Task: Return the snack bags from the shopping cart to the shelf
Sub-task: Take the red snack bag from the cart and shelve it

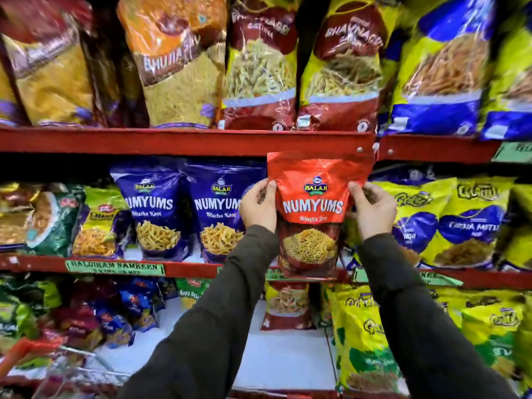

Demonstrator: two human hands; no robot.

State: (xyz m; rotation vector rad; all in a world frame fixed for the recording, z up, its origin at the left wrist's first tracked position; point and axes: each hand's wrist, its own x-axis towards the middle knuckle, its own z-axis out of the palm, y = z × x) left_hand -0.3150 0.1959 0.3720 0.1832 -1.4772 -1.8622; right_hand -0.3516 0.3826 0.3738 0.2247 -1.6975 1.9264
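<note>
**Red Numyums bag held up at the middle shelf**

Red snack bag (313, 208), printed "Balaji Numyums Bhujia Sev", sits upright at the centre of the frame, gripped on both sides. Its top edge overlaps the red front rail of the upper shelf (184, 141), and its bottom edge hangs in front of the rail of the middle shelf (190, 269). The left hand (259, 205) pinches the bag's left edge, thumb on the front and fingers curled behind. The right hand (371, 207) clamps the right edge the same way. Both arms wear dark sleeves (218, 321) rising from the bottom of the frame.

Just left of the held bag, 2 blue Numyums bags (155, 208) marked "Bhatha Kani" stand upright on the middle shelf; the left hand covers part of a third blue one. Further left are green and yellow packs (98, 223). To the right, yellow Gokul bags (449, 223) crowd the same shelf, close against the right hand.

Across the top of the frame, large bags of sev and gathiya (259, 67) stand in a row. A green label (115, 267) reading "Haldiram Namkeen" is stuck on the middle rail. Below it, the bottom shelf (276, 358) holds mixed packs with a bare white patch at the centre. At lower left, the wire rim of a shopping cart (72, 367) with an orange handle shows, blurred.
</note>
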